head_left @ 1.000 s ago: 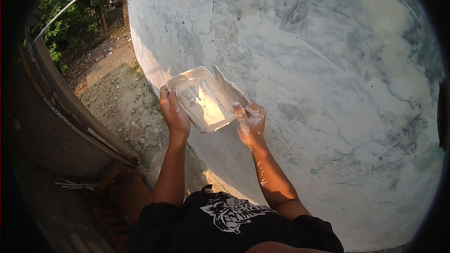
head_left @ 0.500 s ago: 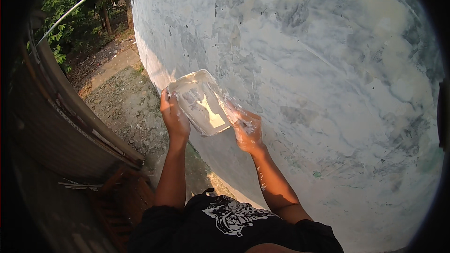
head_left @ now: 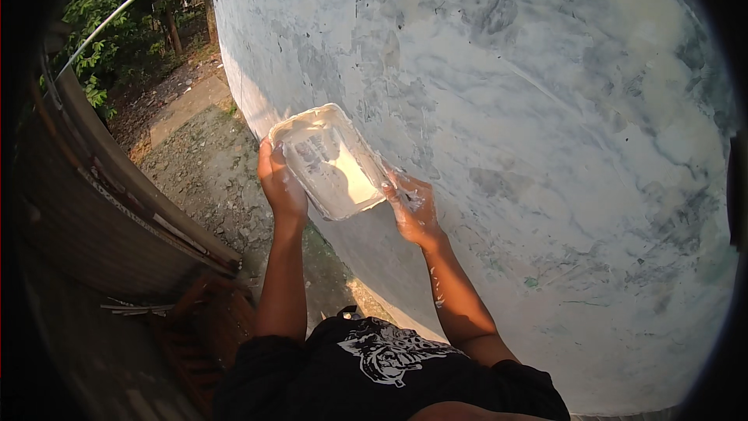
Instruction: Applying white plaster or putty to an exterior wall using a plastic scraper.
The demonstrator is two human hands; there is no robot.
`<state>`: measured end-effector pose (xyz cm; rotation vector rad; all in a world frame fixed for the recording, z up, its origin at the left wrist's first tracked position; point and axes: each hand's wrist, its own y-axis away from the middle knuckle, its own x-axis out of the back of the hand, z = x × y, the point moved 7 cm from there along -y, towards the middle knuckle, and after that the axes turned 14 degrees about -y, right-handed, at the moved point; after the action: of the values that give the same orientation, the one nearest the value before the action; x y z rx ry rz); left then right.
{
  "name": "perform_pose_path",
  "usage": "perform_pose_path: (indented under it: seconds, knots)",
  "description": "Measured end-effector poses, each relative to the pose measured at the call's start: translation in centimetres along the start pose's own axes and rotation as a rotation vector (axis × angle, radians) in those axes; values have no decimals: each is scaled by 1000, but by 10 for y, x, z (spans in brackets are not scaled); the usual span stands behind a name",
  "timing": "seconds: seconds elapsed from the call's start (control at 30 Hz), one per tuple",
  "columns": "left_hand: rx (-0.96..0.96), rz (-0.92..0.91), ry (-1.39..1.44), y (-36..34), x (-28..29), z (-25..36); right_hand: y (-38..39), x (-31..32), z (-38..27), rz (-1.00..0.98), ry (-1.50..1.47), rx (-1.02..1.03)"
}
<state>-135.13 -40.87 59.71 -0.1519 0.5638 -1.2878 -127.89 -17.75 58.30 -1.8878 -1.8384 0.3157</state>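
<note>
A shallow rectangular plastic tub (head_left: 313, 157) is held up in front of me, tilted, its rim and inside smeared with pale putty-like paste. Sunlight falls across its nearer inner part. My left hand (head_left: 284, 187) grips the tub's left side, fingers along the rim. At the lower right corner my right hand (head_left: 414, 209) is closed on the rim, with white paste on its thumb and fingers; anything else inside that grip is hidden. Just beyond the tub rises a large wall (head_left: 499, 148) with patchy white and grey coating.
A low curved-looking wall (head_left: 167, 226) stands on the left. Between it and the coated wall runs rough, stony ground (head_left: 210, 164). A brown wooden piece (head_left: 210, 316) sits at lower left, near thin pale sticks (head_left: 136, 308). Trees (head_left: 117, 39) and a white pipe (head_left: 128, 4) are farther off.
Both hands have shifted the tub slightly up and left, and its inside faces me more. The right hand has changed position along the rim, toward the lower right corner.
</note>
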Motion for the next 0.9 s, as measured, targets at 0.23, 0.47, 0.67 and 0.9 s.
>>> perform_pose_path:
  seconds: [0.23,0.47,0.67,0.9]
  knots:
    - [38,-1,53,0,0,-7,6,2,-7,89,-15,12]
    - [67,-12,46,-4,4,-13,14,3,3,-138,211,-208]
    - [84,-5,54,-4,6,-15,13,0,0,-169,172,-48]
    - [53,-3,37,1,2,-9,19,-3,4,-132,309,152]
